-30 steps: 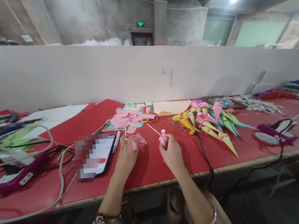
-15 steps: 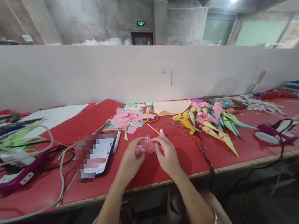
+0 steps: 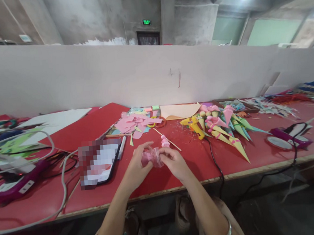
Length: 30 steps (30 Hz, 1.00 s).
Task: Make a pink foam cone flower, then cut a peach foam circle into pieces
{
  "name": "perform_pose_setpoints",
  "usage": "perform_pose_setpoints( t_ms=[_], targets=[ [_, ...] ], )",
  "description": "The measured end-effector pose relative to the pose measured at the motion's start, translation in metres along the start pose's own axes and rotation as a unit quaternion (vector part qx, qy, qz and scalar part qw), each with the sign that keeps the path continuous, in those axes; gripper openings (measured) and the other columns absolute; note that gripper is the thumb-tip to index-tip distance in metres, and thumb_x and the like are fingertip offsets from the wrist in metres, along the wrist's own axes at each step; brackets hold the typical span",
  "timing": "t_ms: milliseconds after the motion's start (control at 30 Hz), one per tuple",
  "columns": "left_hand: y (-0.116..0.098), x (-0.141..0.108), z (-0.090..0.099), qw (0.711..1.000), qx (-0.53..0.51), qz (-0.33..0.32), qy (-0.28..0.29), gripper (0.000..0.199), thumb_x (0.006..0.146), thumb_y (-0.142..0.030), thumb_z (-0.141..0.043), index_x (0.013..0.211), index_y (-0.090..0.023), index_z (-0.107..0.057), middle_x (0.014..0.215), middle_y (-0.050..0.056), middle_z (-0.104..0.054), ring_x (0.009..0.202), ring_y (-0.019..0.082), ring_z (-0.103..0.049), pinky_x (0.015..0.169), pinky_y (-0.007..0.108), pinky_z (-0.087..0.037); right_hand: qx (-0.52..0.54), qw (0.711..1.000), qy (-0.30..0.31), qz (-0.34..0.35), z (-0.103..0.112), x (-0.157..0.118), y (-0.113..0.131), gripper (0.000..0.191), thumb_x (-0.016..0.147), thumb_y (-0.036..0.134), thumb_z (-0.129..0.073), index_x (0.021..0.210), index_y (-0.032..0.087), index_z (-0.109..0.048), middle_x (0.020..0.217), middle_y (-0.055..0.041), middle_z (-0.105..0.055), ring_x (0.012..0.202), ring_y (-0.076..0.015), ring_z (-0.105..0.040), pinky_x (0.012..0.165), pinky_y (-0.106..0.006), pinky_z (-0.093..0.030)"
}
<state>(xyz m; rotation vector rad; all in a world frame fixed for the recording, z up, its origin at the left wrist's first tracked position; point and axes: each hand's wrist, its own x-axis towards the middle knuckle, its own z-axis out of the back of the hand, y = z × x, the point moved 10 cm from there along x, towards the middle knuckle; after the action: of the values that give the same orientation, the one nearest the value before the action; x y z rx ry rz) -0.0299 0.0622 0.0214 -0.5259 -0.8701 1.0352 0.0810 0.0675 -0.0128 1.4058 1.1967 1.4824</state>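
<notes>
Over the front of the red table, my left hand is closed around a clear plastic bag with something pink inside. My right hand pinches the bag's right edge between thumb and fingers. Just beyond the hands lies a small pink figure, beside a thin wooden stick that it partly covers. What the pink stuff in the bag is, I cannot make out clearly.
A phone lies left, a white marker beside it. Pink paper scraps are piled behind. Right are a yellow glue gun with a black cord, colourful paper cones and a purple power strip. Another strip stands far left.
My right hand has moved slightly down and toward me, uncovering the pink figure and more of the stick. The bag now shows more between both hands.
</notes>
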Motion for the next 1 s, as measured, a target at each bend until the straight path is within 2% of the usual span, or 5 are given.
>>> perform_pose_setpoints(
  t_ms=[567,700,800,900,1000],
  targets=[
    [0.012,-0.003,-0.013,0.96,-0.24,0.141,-0.031,0.037,0.073,-0.037,-0.052,0.104,-0.018,-0.053,0.101,0.005,-0.062,0.09,0.018,-0.057,0.074,0.028,-0.048,0.001,0.992,-0.111,0.062,0.018,-0.008,0.022,0.011,0.069,0.018,-0.055,0.073,0.016,-0.066,0.079,-0.0036,-0.063,0.076,-0.0162,-0.059,0.071,-0.027,-0.048],
    [0.005,0.0,-0.002,0.985,-0.138,0.093,-0.035,0.038,0.077,-0.037,-0.046,0.109,-0.018,-0.05,0.093,0.004,-0.064,0.082,0.016,-0.059,0.072,0.029,-0.049,-0.046,0.991,-0.104,0.068,0.014,-0.009,0.022,0.01,0.067,0.017,-0.058,0.074,0.016,-0.065,0.073,-0.0029,-0.063,0.07,-0.016,-0.058,0.067,-0.027,-0.048],
    [0.002,0.001,0.016,0.993,0.075,0.04,-0.08,0.04,0.08,-0.039,-0.042,0.113,-0.018,-0.051,0.11,0.01,-0.061,0.106,0.024,-0.053,0.093,0.042,-0.038,-0.048,0.99,-0.115,0.063,0.015,-0.009,0.017,0.012,0.069,0.017,-0.055,0.078,0.016,-0.064,0.072,-0.0025,-0.062,0.067,-0.0157,-0.057,0.066,-0.028,-0.048],
    [0.004,-0.005,0.039,0.929,0.323,0.026,-0.178,0.05,0.081,-0.039,-0.042,0.124,-0.013,-0.046,0.135,0.019,-0.04,0.131,0.032,-0.022,0.104,0.055,-0.009,-0.042,0.988,-0.132,0.065,0.019,-0.008,0.013,0.018,0.071,0.017,-0.053,0.085,0.017,-0.064,0.081,-0.0048,-0.065,0.073,-0.0164,-0.059,0.071,-0.03,-0.049],
    [0.023,-0.009,0.05,0.877,0.432,0.078,-0.194,0.056,0.081,-0.037,-0.042,0.128,-0.007,-0.04,0.136,0.025,-0.036,0.133,0.034,-0.012,0.102,0.058,-0.002,-0.039,0.988,-0.136,0.063,0.019,-0.007,0.01,0.019,0.071,0.018,-0.053,0.086,0.016,-0.065,0.088,-0.0065,-0.066,0.077,-0.0169,-0.06,0.073,-0.03,-0.049]
  ],
)
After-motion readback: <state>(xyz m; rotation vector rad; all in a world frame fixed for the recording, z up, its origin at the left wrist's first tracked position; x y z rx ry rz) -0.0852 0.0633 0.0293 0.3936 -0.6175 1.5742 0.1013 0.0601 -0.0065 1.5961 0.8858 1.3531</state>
